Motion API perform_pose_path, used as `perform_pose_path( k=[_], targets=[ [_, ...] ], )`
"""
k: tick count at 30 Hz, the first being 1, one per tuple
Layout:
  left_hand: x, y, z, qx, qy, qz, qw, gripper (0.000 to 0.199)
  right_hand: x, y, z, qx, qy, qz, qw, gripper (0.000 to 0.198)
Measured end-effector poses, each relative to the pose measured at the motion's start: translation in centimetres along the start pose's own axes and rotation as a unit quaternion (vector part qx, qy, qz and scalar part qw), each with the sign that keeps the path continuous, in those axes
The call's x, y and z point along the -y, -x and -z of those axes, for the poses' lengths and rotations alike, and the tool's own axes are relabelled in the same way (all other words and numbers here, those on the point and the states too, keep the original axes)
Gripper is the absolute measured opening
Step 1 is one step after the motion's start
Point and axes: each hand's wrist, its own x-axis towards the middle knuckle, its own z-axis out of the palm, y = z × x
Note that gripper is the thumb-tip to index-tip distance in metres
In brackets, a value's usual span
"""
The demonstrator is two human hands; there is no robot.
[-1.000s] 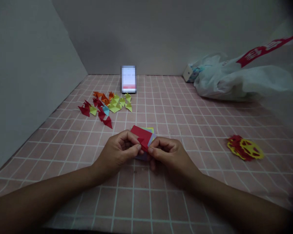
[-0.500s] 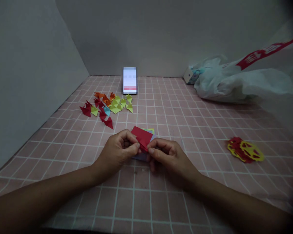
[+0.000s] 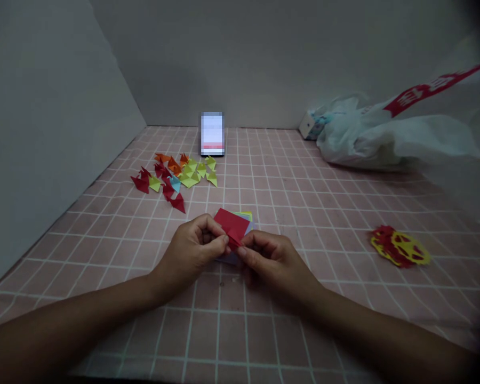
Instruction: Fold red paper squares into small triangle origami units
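Observation:
Between my two hands is a small folded piece of red paper (image 3: pixel 234 238). My left hand (image 3: pixel 200 240) pinches its left side between thumb and fingers. My right hand (image 3: pixel 266 255) grips its lower right tip the same way. Just behind and beneath lies a stack of coloured paper sheets (image 3: pixel 228 217), with a red sheet on top and yellow, green and lilac edges showing. The fingertips hide part of the folded paper, so its exact shape is unclear.
Several folded paper cranes (image 3: pixel 190 173) in red, orange, yellow-green and blue sit at the back left. Behind them a phone (image 3: pixel 212 133) stands upright. A white plastic bag (image 3: pixel 356 138) and a tissue box (image 3: pixel 310 125) are back right. Red and yellow paper cutouts (image 3: pixel 402 248) lie right.
My right hand has shifted slightly left and down along the folded red paper. The left hand keeps its pinch, nearly still.

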Motion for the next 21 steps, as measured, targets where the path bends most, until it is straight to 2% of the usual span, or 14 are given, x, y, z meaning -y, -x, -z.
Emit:
perform_pose_path(
  k=[5, 13, 18, 21],
  targets=[
    [0.23, 0.05, -0.08, -0.005, 0.005, -0.008, 1.000, 0.014, -0.09, 0.06, 0.04, 0.001, -0.002, 0.005, 1.000, 0.021],
    [-0.12, 0.17, -0.16, 0.000, 0.026, 0.021, 0.999, 0.014, 0.04, 0.02, 0.08, 0.008, -0.037, -0.016, 0.999, 0.022],
    [-0.06, 0.29, -0.20, -0.002, 0.013, -0.013, 1.000, 0.014, -0.04, -0.07, 0.25, 0.040, -0.061, -0.015, 0.997, 0.026],
    [0.06, 0.38, -0.24, 0.009, 0.021, -0.012, 1.000, 0.014, -0.48, -0.13, 0.29, 0.034, -0.077, -0.023, 0.996, 0.029]
  ],
)
